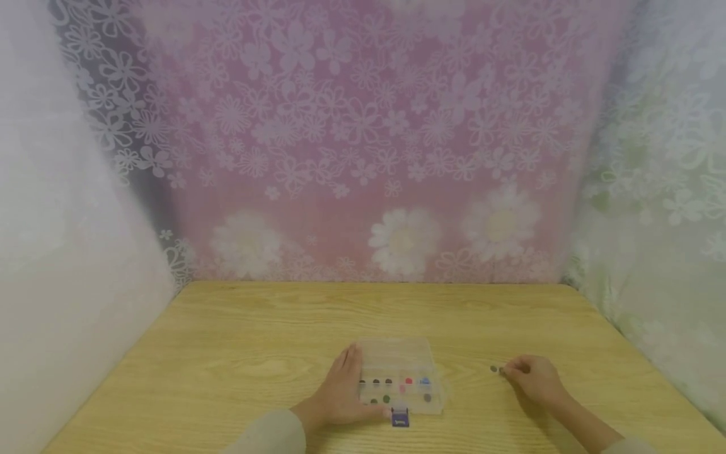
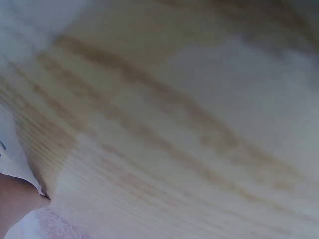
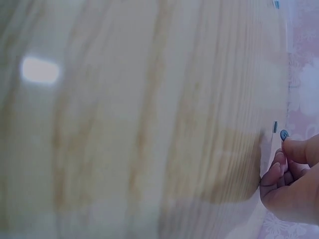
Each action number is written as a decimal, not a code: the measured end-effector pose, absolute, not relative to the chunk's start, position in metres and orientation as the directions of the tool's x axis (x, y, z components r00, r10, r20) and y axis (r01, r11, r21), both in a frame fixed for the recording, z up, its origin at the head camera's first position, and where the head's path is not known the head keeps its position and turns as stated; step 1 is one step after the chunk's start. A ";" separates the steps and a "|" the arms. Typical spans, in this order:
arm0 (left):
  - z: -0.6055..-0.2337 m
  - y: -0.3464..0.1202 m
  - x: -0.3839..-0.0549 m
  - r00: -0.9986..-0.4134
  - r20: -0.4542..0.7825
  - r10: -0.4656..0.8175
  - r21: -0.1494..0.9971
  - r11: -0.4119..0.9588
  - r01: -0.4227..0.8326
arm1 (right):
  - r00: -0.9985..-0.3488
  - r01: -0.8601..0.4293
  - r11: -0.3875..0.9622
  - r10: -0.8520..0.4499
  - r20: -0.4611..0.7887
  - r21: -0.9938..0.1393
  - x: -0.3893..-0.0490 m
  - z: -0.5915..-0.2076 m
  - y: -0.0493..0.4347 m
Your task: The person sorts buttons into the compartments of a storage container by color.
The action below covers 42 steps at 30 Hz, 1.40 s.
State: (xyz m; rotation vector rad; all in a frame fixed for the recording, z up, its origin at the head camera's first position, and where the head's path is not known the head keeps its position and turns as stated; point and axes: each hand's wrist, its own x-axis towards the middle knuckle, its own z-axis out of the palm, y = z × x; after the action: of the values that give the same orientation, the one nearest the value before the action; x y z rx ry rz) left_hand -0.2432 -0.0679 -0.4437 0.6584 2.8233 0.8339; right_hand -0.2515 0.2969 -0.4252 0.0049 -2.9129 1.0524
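A clear plastic compartment box (image 1: 422, 403) stands on the table with its lid (image 1: 396, 354) swung back. Small round pieces in dark, green, red, pink and blue sit in its compartments. My left hand (image 1: 342, 392) lies along the box's left side, fingers extended, the thumb along the front edge beside a dark blue tag (image 1: 400, 418). To the right of the box, my right hand (image 1: 535, 377) pinches a dark round button (image 3: 284, 135) between thumb and fingertips. Another dark button (image 1: 493, 369) lies just left of those fingertips. Only part of the left hand (image 2: 17, 204) shows in the left wrist view.
The wood-grain table (image 1: 255, 328) reaches back to a pink flowered curtain (image 1: 363, 157). Pale sheeting (image 1: 74, 221) hangs along the left side, and a flowered pale curtain (image 1: 658, 239) along the right.
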 end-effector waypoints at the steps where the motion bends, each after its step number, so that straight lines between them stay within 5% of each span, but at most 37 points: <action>1: -0.443 -0.068 -0.243 -0.897 0.006 0.441 0.544 0.752 0.373 | -0.999 -0.016 0.765 0.014 0.041 -0.643 -0.251 -0.425 0.297; 42: -0.442 -0.068 -0.239 -0.892 0.016 0.452 0.572 0.728 0.379 | -0.999 0.030 0.684 0.008 -0.034 -0.729 -0.233 -0.410 0.259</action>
State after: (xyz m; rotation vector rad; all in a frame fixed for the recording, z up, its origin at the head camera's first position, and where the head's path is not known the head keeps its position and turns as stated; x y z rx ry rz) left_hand -0.2392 -0.0685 -0.4416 0.6768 2.8031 0.8862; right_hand -0.2330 0.2585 -0.4096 -0.0326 -2.9086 1.2601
